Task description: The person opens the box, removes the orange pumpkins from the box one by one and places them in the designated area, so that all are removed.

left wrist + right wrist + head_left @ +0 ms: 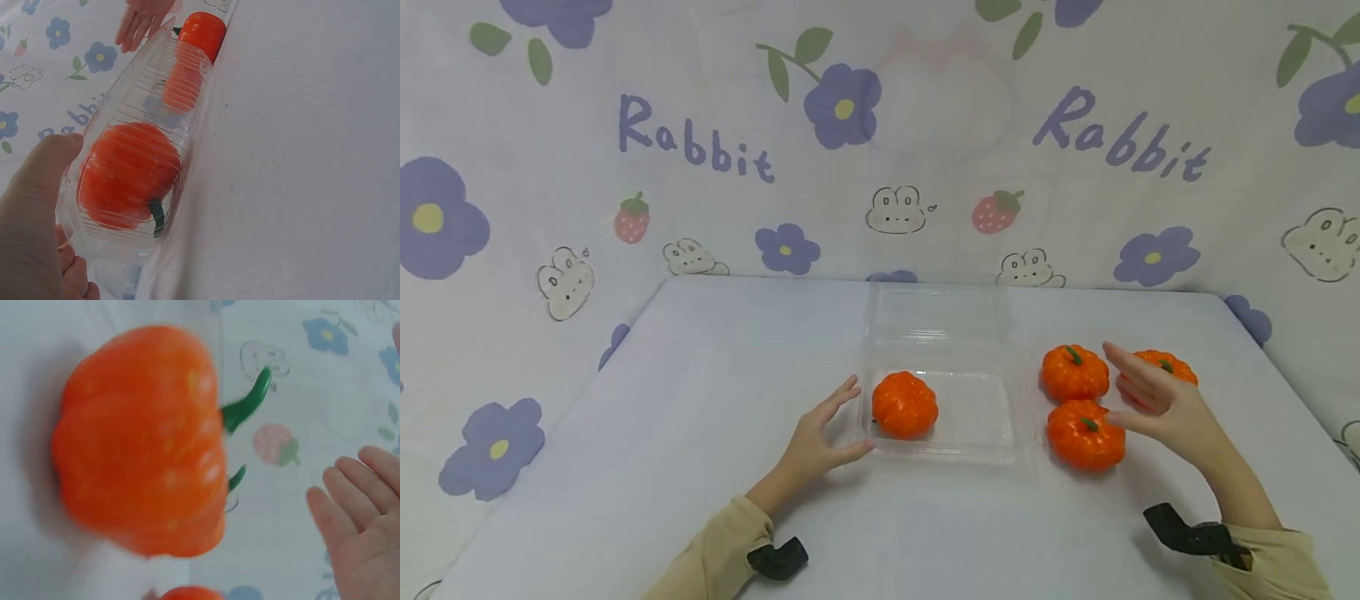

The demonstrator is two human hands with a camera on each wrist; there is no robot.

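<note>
A clear plastic container [1000,417] with its lid folded back lies mid-table, and one orange pumpkin [904,405] sits in its left half. My left hand [854,417] rests open against the container's left wall [187,94], with the thumb [37,181] at the rim beside the pumpkin inside [128,175]. Three more pumpkins lie to the right of the container: a back one [1073,372], a far-right one [1172,365] and a front one [1084,433]. My right hand [1116,385] hovers open over them, fingers spread, holding nothing. In the right wrist view a blurred pumpkin [144,444] fills the left, with my fingers [356,512] apart from it.
The white table [715,375] is backed and flanked by a cloth printed with flowers and rabbits [700,150]. Bare table lies to the left of the container and along the front edge.
</note>
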